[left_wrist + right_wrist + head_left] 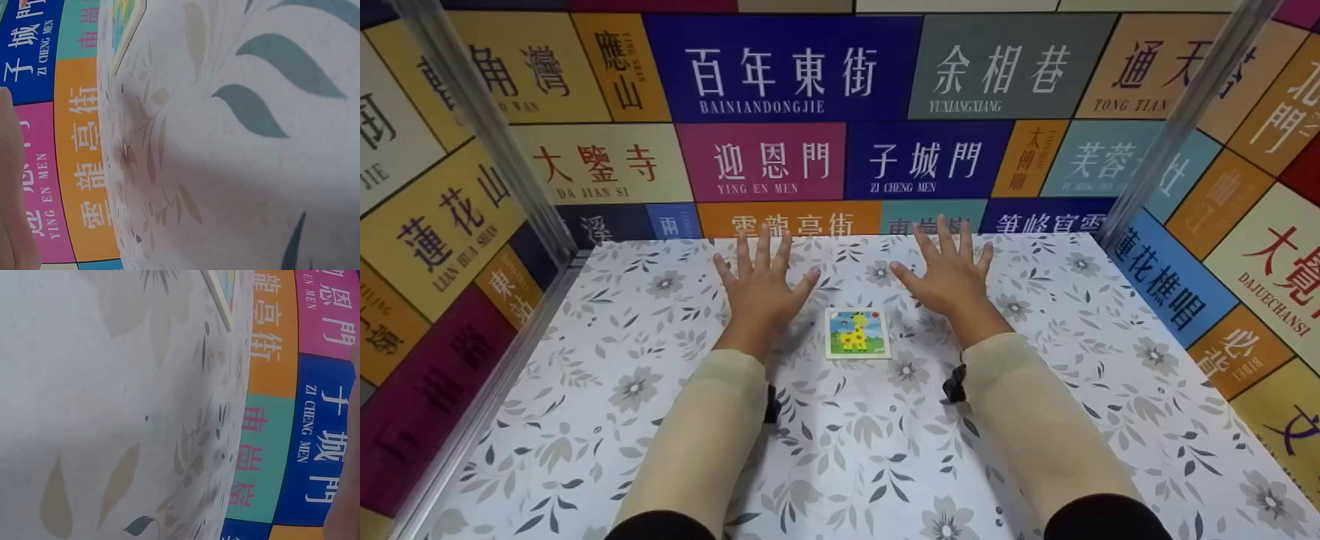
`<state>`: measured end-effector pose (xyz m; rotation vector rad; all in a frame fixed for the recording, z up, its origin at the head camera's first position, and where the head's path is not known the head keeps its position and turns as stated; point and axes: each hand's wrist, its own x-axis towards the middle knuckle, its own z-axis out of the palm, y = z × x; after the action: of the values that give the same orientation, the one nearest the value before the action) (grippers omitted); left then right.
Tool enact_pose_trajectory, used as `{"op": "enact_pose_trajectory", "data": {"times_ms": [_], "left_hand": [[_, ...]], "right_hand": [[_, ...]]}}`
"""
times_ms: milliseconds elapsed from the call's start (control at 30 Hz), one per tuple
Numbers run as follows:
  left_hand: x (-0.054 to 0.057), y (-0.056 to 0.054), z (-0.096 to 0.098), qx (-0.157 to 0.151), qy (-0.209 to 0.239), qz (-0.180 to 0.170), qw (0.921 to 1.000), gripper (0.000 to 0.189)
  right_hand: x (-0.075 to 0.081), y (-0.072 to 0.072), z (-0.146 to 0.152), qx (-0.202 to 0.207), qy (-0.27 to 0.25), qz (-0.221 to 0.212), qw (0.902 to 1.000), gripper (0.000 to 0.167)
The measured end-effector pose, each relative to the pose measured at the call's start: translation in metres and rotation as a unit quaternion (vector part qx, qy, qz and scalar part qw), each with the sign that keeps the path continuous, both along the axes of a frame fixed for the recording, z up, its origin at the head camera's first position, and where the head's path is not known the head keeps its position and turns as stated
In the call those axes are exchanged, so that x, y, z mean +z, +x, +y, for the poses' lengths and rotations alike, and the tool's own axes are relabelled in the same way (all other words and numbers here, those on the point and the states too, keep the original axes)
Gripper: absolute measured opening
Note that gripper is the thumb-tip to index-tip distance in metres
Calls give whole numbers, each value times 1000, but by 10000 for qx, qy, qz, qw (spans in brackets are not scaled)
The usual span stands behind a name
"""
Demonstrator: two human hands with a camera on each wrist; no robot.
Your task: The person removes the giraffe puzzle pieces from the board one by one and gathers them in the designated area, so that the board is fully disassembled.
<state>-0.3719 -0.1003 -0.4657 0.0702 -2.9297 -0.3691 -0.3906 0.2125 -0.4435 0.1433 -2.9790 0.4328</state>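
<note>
A person's left hand (765, 285) and right hand (952, 274) reach forward above a white tabletop (840, 420), fingers spread wide and thumbs turned inward; whether the palms touch the surface, one cannot tell. Between them, slightly nearer the wearer, a small square giraffe tile (858, 335) lies flat, its yellow animal spotted red against green and blue inside a pale border; from it, the left hand sits at about 10 o'clock, the right at about 2. The wrist cameras catch just part of the tile, near 11 o'clock in the left view and 1 o'clock in the right. Cream sleeves (694, 442) enter the head view from about 7 and 5 o'clock, a dark object at the inner side of each wrist. Gray flowers and leaves pattern the tabletop. At 12 o'clock rises a wall (780, 71) of colored panels lettered in Chinese and Latin script, including "BAINIANDONGJIE."
</note>
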Motion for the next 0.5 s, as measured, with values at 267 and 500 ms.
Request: {"op": "enact_pose_trajectory", "data": {"times_ms": [267, 500], "left_hand": [[7, 8, 6, -343, 1461, -481, 9875, 87], [12, 27, 12, -777, 3249, -424, 9416, 78]], "right_hand": [[11, 9, -12, 38, -834, -218, 9963, 94], [10, 19, -24, 410, -1384, -201, 9893, 87]]}}
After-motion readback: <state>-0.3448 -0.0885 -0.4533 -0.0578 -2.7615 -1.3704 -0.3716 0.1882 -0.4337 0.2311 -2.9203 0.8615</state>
